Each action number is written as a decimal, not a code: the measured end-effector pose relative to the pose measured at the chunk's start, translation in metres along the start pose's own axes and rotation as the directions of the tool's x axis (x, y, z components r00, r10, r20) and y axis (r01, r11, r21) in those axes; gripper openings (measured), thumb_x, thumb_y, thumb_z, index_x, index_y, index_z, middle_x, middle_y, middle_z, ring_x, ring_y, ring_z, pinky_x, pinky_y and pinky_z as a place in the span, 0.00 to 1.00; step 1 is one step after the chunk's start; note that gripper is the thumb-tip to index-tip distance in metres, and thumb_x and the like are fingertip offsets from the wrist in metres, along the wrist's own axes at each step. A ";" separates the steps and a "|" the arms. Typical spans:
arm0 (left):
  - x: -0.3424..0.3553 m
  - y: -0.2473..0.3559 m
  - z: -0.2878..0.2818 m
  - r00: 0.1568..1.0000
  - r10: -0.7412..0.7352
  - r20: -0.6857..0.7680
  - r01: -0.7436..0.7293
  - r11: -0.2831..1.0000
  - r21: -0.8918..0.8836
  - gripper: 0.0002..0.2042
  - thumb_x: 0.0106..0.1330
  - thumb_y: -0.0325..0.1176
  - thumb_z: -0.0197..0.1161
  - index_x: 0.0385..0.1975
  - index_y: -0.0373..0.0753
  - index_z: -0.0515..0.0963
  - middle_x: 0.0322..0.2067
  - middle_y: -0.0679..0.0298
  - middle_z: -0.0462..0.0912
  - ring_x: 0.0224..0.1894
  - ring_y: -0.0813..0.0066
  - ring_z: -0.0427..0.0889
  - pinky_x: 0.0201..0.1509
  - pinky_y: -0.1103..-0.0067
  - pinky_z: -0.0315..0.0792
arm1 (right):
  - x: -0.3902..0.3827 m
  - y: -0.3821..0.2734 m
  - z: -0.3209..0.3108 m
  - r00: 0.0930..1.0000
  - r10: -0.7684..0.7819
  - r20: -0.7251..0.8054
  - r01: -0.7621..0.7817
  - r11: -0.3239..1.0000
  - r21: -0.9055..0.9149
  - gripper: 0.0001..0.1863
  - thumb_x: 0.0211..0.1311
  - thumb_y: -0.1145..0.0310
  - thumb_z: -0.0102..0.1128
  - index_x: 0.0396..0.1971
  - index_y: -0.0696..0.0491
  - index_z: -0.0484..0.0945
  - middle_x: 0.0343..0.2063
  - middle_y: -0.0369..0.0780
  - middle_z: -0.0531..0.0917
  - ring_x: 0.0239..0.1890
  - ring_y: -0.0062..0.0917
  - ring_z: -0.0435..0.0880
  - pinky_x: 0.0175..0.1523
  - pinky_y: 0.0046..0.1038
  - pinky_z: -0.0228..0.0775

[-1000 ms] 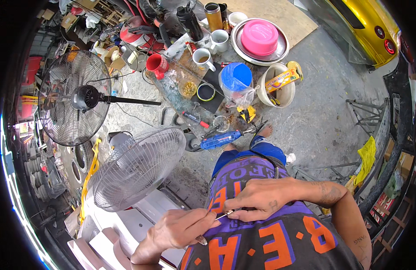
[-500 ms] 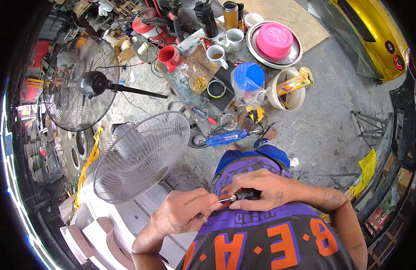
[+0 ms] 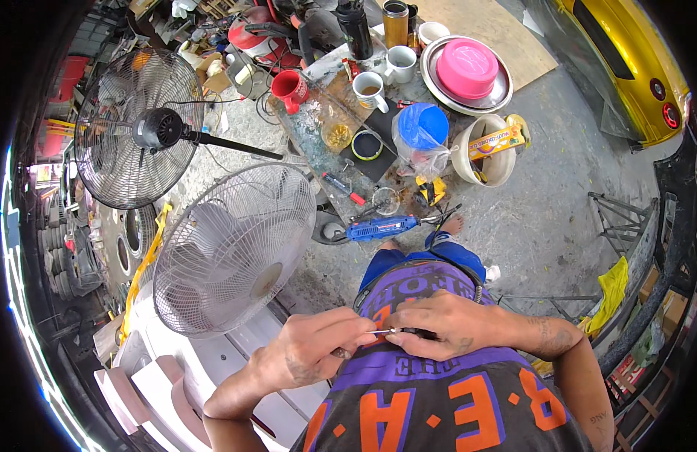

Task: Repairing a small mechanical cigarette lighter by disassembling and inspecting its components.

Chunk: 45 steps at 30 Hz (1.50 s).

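Observation:
In front of my shirt, my right hand [image 3: 431, 324] is closed round a dark handpiece with a metal tip [image 3: 394, 331]. A thin metal rod [image 3: 380, 331] runs from that tip to the fingertips of my left hand [image 3: 322, 340]. The left fingers are pinched together; what they hold is mostly hidden. A small shiny metal spot [image 3: 341, 352] shows below them, too small to name. Beyond my lap lies a blue rotary power tool [image 3: 382, 227] with a black cord [image 3: 441, 218] at its right end.
Two pedestal fans, one black [image 3: 158, 128] and one grey [image 3: 235, 248], stand at the left. A low worktable [image 3: 307, 143] carries mugs, a red marker and a blue-lidded tub [image 3: 422, 126]. Right of it are a white bucket [image 3: 485, 169] and a pink basin [image 3: 469, 68]. A yellow car [image 3: 634, 68] is far right.
My left hand has shifted slightly, its fingertips still meeting the thin rod. My right hand keeps its hold on the handpiece. The view has tilted a little.

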<state>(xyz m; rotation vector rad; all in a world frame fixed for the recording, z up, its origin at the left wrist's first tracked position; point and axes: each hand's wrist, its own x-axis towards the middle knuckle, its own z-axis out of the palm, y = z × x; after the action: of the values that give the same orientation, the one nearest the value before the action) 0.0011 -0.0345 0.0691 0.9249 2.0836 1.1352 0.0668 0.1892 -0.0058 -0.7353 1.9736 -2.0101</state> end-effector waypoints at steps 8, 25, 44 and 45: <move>0.006 -0.007 -0.005 0.862 0.441 0.250 -0.506 0.758 0.411 0.14 0.53 0.29 0.70 0.39 0.33 0.78 0.34 0.60 0.83 0.26 0.70 0.84 0.22 0.79 0.77 | 0.015 0.018 -0.029 0.878 0.135 0.460 -0.328 0.869 0.371 0.10 0.68 0.70 0.53 0.41 0.60 0.78 0.27 0.41 0.83 0.25 0.29 0.81 0.31 0.29 0.70; -0.001 0.004 0.003 0.985 0.153 0.075 -0.163 0.975 0.151 0.24 0.47 0.22 0.68 0.49 0.32 0.76 0.35 0.62 0.80 0.25 0.70 0.82 0.25 0.79 0.78 | -0.004 0.003 -0.011 0.998 0.016 -0.066 -0.010 0.997 0.081 0.10 0.56 0.73 0.68 0.38 0.58 0.81 0.31 0.42 0.85 0.30 0.31 0.86 0.34 0.28 0.76; 0.001 -0.009 0.013 0.968 0.233 0.095 -0.238 0.970 0.042 0.24 0.45 0.21 0.67 0.47 0.31 0.75 0.33 0.60 0.79 0.25 0.67 0.82 0.23 0.76 0.78 | -0.015 0.003 0.001 1.000 0.015 -0.020 -0.013 0.995 0.100 0.10 0.61 0.73 0.62 0.41 0.61 0.79 0.33 0.46 0.85 0.33 0.37 0.86 0.36 0.31 0.78; -0.002 -0.009 0.014 0.967 0.234 0.096 -0.239 0.970 0.043 0.24 0.45 0.21 0.67 0.47 0.31 0.75 0.33 0.60 0.79 0.25 0.67 0.82 0.23 0.76 0.78 | -0.015 0.003 0.000 1.000 0.014 -0.021 -0.012 0.995 0.099 0.10 0.61 0.73 0.62 0.41 0.61 0.79 0.33 0.46 0.85 0.33 0.37 0.86 0.36 0.31 0.78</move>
<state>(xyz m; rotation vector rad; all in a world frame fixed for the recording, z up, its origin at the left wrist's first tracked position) 0.0101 -0.0326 0.0546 1.2554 1.9785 1.1363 0.0791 0.1960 -0.0121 -0.6786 1.8699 -2.0997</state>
